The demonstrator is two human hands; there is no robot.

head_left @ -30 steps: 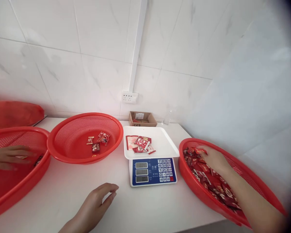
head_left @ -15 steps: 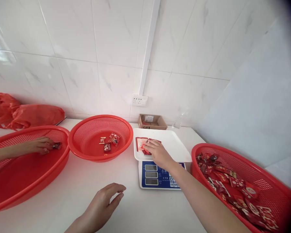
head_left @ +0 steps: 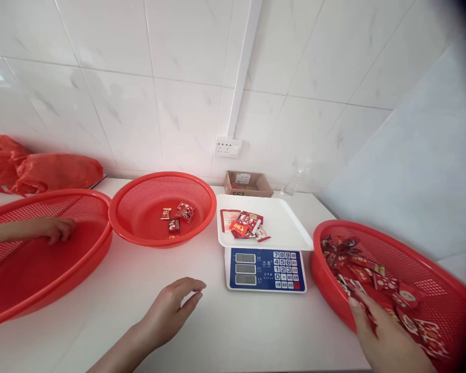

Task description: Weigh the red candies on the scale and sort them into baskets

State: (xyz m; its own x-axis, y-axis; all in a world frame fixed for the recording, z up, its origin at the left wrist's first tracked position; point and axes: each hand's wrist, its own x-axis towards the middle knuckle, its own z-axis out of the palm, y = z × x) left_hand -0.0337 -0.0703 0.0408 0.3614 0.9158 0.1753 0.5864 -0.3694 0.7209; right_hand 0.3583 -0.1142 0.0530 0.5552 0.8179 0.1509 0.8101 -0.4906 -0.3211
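Observation:
My left hand (head_left: 174, 308) hovers over the white table in front of the scale, its thumb and fingers apart and holding nothing. At the near rim of the right red basket (head_left: 442, 274), my right hand (head_left: 386, 331) reaches in over red wrapped snack packets (head_left: 386, 282). Its thumb and forefinger are spread, with packets just beneath them; the other fingers are partly hidden. Several small red and pink snack packets (head_left: 248, 224) lie in a pile on the white tray of the digital scale (head_left: 266, 269).
Another person's hand (head_left: 58, 229) is inside the left red basket (head_left: 97, 248). A round red basket (head_left: 120, 228) holds a few packets. Behind the scale stand a small cardboard box (head_left: 252, 184) and a clear plastic container (head_left: 292, 181). Red plastic bags (head_left: 58, 171) lie at the back left.
My right hand has left the packets on the scale tray and moved right to the basket. My left hand has hardly moved. The other person's hand no longer holds a dark packet.

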